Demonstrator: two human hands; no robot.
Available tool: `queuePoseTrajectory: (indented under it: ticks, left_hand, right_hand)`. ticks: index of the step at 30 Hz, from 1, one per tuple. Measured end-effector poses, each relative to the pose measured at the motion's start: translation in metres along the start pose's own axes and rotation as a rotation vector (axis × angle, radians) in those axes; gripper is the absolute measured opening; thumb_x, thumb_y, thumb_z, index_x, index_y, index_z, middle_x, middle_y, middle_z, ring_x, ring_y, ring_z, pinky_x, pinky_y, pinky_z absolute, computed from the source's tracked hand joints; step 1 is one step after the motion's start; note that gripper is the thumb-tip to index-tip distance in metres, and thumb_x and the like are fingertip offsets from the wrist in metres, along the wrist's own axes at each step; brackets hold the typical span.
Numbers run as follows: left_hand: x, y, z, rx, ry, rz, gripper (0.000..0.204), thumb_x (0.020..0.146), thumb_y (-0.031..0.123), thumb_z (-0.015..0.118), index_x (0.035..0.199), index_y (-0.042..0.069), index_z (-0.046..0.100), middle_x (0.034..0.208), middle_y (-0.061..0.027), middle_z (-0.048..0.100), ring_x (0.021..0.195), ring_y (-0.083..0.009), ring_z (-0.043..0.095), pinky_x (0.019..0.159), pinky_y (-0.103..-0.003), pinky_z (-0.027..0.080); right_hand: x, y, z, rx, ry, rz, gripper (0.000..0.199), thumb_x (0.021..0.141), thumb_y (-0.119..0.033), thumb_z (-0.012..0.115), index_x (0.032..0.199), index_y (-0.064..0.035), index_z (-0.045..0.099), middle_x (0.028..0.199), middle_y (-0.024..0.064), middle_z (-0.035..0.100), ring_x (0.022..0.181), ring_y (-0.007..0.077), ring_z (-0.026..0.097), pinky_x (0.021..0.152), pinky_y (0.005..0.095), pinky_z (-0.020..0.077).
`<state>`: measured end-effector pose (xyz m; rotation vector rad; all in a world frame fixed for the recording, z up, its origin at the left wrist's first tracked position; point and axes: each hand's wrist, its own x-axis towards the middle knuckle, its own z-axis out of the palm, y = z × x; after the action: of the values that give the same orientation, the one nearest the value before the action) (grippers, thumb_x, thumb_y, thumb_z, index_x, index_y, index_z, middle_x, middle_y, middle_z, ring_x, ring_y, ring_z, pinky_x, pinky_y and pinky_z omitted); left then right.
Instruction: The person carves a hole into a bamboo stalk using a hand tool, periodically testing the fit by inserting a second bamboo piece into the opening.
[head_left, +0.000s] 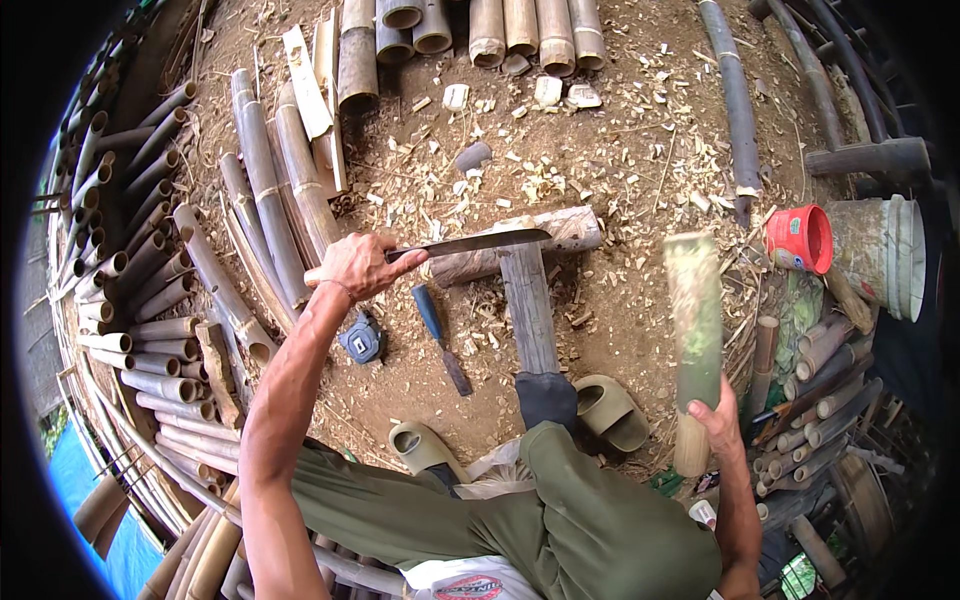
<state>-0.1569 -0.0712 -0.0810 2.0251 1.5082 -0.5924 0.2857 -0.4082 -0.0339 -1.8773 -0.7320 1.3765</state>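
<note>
My left hand (358, 266) grips the handle of a long machete (470, 243), its blade held level over a short wooden block (528, 305) on the dirt. My right hand (716, 418) holds a green bamboo section (694, 330) upright at the right, blurred, apart from the blade. A log (560, 232) lies across the far end of the block. My legs in green trousers come in from below, with olive sandals (610, 408) on the ground.
A blue-handled chisel (440, 338) and a tape measure (362, 341) lie on the dirt. Stacks of cut bamboo (150, 330) line the left and top. A red cup (800, 238) and a white bucket (885, 255) stand at the right. Wood chips litter the ground.
</note>
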Motion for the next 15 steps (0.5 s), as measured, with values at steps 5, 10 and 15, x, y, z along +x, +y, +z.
queuePoseTrajectory:
  ticks: [5,10,15]
  left_hand:
    - [0.001,-0.002,0.009,0.006,-0.024,-0.034,0.077,0.079,0.083,0.048,0.104,0.015,0.076,0.07,-0.0157,0.067,0.074,-0.0308,0.068,0.071,-0.045,0.053]
    - [0.002,0.001,0.005,0.05,-0.022,-0.039,0.078,0.079,0.083,0.047,0.099,0.014,0.076,0.068,-0.017,0.067,0.074,-0.0325,0.068,0.07,-0.045,0.053]
    - [0.004,-0.003,0.007,0.046,-0.004,-0.011,0.078,0.078,0.084,0.048,0.102,0.015,0.076,0.06,-0.0116,0.062,0.064,-0.0265,0.064,0.062,-0.043,0.05]
  right_hand:
    - [0.055,-0.099,0.022,0.221,-0.15,-0.236,0.091,0.067,-0.041,0.081,0.134,0.0061,0.043,0.118,0.0187,0.058,0.103,0.0257,0.062,0.09,0.0362,0.0525]
    - [0.075,-0.16,0.015,0.287,-0.373,-0.294,0.099,0.066,-0.044,0.081,0.136,0.0096,0.038,0.126,0.0233,0.052,0.108,0.0322,0.063,0.086,0.0389,0.0569]
    - [0.079,-0.187,0.044,0.282,-0.302,-0.329,0.097,0.064,-0.04,0.081,0.136,0.0095,0.038,0.125,0.0233,0.053,0.103,0.0321,0.066,0.083,0.0389,0.0581]
